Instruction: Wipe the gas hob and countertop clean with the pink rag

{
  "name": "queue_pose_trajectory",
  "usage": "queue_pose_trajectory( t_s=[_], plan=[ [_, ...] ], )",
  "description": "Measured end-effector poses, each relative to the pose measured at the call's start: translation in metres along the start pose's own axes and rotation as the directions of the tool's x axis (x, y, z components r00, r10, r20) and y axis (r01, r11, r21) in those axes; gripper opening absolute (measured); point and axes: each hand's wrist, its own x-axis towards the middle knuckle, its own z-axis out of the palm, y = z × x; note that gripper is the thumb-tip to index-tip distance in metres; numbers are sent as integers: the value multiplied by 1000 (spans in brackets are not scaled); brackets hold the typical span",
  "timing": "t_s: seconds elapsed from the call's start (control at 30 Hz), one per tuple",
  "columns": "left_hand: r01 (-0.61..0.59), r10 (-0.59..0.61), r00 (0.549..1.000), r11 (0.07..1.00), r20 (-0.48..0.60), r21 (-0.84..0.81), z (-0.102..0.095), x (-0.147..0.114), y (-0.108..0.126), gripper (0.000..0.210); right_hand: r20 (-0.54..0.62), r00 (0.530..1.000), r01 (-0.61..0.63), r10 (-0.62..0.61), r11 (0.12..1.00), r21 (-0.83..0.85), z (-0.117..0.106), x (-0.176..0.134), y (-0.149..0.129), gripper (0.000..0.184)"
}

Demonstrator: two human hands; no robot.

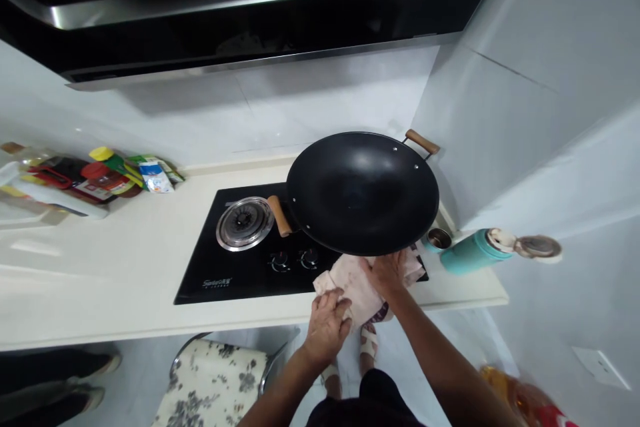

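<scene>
A pale pink cloth [357,285] lies over the front edge of the black gas cooktop [200,280], part of it hanging past the counter. My right hand [387,275] presses down on the cloth under the near rim of a large black wok [365,187]; the fingertips are partly hidden there. At the cloth's left corner, my left hand [326,325] has its fingers curled over the fabric. The wok sits over the right burner, its wooden handles [279,216] pointing left and back right. Left of it, the other burner [245,223] is uncovered, with two knobs [295,259] in front.
A teal flask [475,251] with its lid flipped back and a small cup [438,239] stand right of the wok. Bottles and packets [110,177] line the back left. A range hood [250,33] hangs above. A patterned chair [215,380] and another person's feet [100,380] are below.
</scene>
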Motion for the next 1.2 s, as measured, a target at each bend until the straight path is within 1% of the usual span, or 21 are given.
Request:
queue_pose_trajectory(
  t_s=[0.07,0.13,0.2,0.3,0.33,0.4,0.47,0.53,0.6,0.7,0.77,0.83,0.9,0.97,1.1,1.2],
  plan=[
    [27,-26,999,999,-33,18,-5,-17,-18,39,-7,1000,2,-2,1000,-7,2,-16,-24,79],
    [57,-53,995,998,-87,40,-12,-34,-38,37,1,999,34,-34,999,23,6,-29,-51,82],
    [81,-71,986,995,-152,59,-20,-52,-58,33,26,994,102,-105,991,84,14,-39,-78,82],
    [107,-86,968,991,-236,78,-34,-78,-86,26,48,969,232,-244,957,175,25,-54,-116,81],
    [118,-94,962,990,-256,81,-38,-85,-94,24,42,964,251,-264,949,191,28,-58,-126,81],
    [142,-114,954,987,-278,82,-45,-97,-107,22,19,968,243,-252,949,204,32,-65,-138,80],
    [150,-122,953,985,-278,81,-47,-102,-116,22,-8,970,239,-243,948,211,34,-71,-139,73],
    [122,-97,958,989,-270,81,-45,-101,-119,23,-40,968,251,-249,944,212,34,-77,-127,64],
    [50,-31,964,996,-266,68,-39,-94,-118,24,-84,970,242,-230,949,202,33,-84,-107,58],
    [-114,118,963,993,-243,31,-27,-81,-109,28,-174,971,193,-163,966,172,33,-93,-65,55],
    [-195,193,956,981,-222,13,-21,-72,-102,31,-225,967,153,-116,976,153,32,-96,-33,55],
    [-215,209,949,977,-236,0,-16,-62,-97,31,-267,961,109,-67,984,144,30,-95,1,56],
    [-202,187,943,979,-274,-29,-13,-52,-94,29,-308,951,71,-21,986,152,28,-91,33,59],
    [-202,175,941,977,-291,-64,-13,-42,-92,27,-344,939,59,5,983,174,27,-86,62,62],
    [-203,177,942,977,-285,-64,-8,-25,-82,29,-390,921,111,-4,961,253,31,-83,112,65],
    [-248,225,922,968,-315,-35,2,-17,-69,32,-414,910,137,-10,951,278,32,-93,151,61]
  ],
)
